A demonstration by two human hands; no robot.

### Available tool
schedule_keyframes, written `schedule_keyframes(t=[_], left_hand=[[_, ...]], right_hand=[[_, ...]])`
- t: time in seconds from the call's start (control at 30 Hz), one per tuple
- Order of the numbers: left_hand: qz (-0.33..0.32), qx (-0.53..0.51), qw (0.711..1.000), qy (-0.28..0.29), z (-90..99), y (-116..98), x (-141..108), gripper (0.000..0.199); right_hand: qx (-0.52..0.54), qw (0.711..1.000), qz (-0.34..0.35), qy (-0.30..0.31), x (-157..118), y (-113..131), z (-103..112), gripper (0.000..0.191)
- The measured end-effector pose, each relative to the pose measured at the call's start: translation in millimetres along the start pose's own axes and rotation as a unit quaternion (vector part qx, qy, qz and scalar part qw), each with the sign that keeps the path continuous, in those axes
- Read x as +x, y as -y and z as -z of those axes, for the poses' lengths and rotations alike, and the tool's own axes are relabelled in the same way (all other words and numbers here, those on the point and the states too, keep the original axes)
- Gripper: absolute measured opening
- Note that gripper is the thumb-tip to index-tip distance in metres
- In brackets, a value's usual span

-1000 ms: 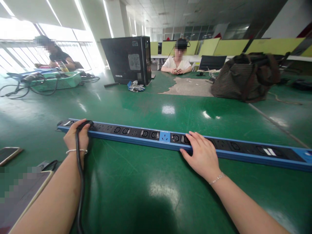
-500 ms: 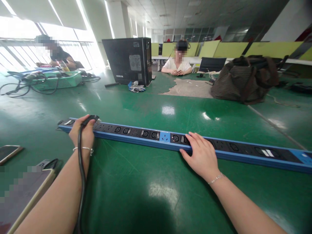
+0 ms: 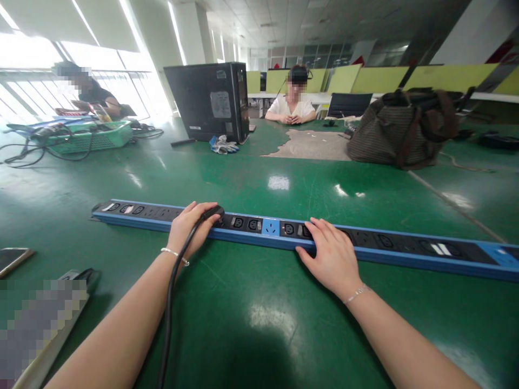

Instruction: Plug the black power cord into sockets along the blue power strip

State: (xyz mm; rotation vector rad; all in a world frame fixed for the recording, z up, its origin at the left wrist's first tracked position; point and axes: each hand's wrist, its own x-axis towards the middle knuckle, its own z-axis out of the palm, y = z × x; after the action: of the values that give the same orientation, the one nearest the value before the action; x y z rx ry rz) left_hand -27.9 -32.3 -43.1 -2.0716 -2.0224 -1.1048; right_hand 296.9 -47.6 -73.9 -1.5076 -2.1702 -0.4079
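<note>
A long blue and black power strip (image 3: 251, 237) lies across the green table. My left hand (image 3: 190, 229) pinches a black plug (image 3: 217, 210) over the strip, left of its blue socket (image 3: 271, 227). From the plug a black cable (image 3: 173, 286) runs down along my left forearm. The plug's pins are hidden, so whether it sits in a socket does not show. My right hand (image 3: 332, 256) rests on the strip just right of the blue socket, fingers over the top and thumb at the near side.
Behind the strip stand a black computer case (image 3: 198, 102), a glove (image 3: 223, 145) and a brown bag (image 3: 393, 132). A green basket (image 3: 97, 138) with cables is back left. A phone (image 3: 14, 261) lies left. Two people sit beyond the table.
My left hand has moved right along the strip with the plug, uncovering sockets near the left end. My right hand stays in its place on the strip.
</note>
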Motion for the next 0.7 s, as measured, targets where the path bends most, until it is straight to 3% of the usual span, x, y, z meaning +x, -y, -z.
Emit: schedule_keyframes(t=[0.2, 0.47, 0.7], left_hand=[[-0.065, 0.055, 0.996, -0.004, -5.8, 1, 0, 0.028], [-0.164, 0.119, 0.977, -0.065, -10.2, 13, -11, 0.031], [-0.196, 0.144, 0.969, -0.036, -5.9, -1, -16, 0.03]], right_hand=[[0.013, 1.0, -0.003, 0.0, 0, 0, 0, 0.05], [0.001, 1.0, -0.007, 0.01, 0, 2, 2, 0.05], [0.01, 1.0, -0.011, 0.007, 0, 1, 1, 0.05]])
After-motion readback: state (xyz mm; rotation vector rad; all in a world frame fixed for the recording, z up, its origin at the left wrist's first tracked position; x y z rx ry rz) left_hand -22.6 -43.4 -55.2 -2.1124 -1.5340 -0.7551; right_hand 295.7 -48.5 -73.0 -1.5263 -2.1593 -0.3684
